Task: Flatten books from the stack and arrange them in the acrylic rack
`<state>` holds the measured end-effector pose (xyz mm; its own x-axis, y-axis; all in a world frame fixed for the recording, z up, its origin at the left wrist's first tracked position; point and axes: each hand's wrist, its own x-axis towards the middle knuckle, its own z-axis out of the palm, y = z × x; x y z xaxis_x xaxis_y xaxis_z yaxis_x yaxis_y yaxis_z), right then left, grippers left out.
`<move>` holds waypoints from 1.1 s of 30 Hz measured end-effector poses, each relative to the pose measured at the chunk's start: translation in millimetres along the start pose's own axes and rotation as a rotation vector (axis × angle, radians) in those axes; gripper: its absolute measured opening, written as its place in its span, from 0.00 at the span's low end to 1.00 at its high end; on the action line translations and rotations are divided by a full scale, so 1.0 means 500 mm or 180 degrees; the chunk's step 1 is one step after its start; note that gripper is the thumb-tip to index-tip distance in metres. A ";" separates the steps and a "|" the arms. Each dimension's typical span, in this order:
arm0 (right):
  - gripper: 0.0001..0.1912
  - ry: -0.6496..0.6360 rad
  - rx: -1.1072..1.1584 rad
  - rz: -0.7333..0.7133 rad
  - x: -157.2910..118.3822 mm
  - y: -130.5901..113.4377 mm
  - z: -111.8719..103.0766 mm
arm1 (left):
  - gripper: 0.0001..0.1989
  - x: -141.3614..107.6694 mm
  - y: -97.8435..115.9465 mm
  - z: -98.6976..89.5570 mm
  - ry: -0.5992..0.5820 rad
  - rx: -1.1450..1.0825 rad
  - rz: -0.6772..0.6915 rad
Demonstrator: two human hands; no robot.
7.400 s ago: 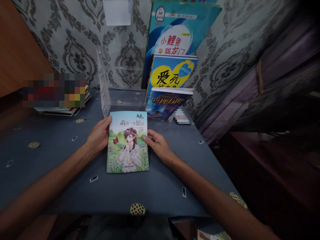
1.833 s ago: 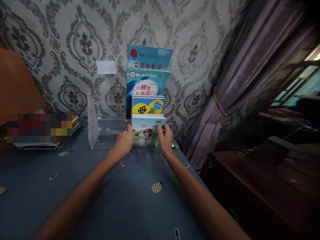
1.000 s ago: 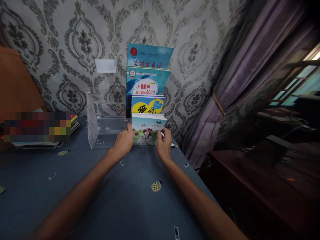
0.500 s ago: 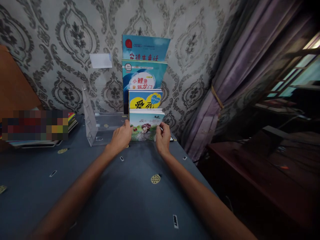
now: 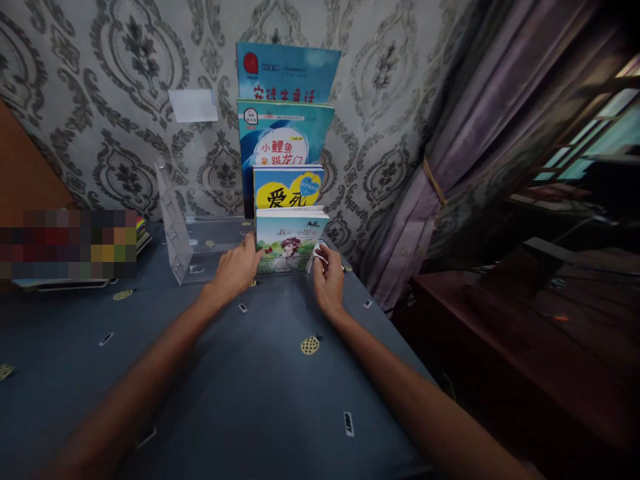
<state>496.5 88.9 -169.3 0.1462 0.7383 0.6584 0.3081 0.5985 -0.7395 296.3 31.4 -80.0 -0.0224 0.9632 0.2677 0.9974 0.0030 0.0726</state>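
A picture book (image 5: 287,250) with a girl on its pale green-blue cover stands at the front of a tiered row. Behind it rise a blue and yellow book (image 5: 285,190), a teal book (image 5: 283,133) and a taller blue book (image 5: 290,70). My left hand (image 5: 237,265) is closed at the front book's left edge, its fingertips partly hidden. At the lower right corner, my right hand (image 5: 327,277) pinches something white (image 5: 315,253), which I cannot make out. A clear acrylic stand (image 5: 175,233) shows to the left of the books.
A blue patterned cloth covers the table (image 5: 240,393). Stacked books (image 5: 143,237), partly blurred out, lie at the left. Patterned wallpaper (image 5: 140,73) backs the table. A purple curtain (image 5: 425,200) hangs at the right, beside a dark red surface (image 5: 475,340).
The view has shifted slightly, and the books and stand sit a little higher in it. My right hand is farther from the front book's edge, with more of the white thing showing.
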 end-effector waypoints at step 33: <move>0.16 -0.1599 -0.1035 -0.0545 -0.041 0.022 0.006 | 0.24 -0.152 -0.472 -0.043 0.1278 0.0856 -0.1749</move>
<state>493.9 81.4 -191.6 -0.3665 0.7436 0.5592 0.5700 0.6545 -0.4966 61.3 -48.6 -96.7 -0.4965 0.6312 0.5959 0.8163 0.5730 0.0731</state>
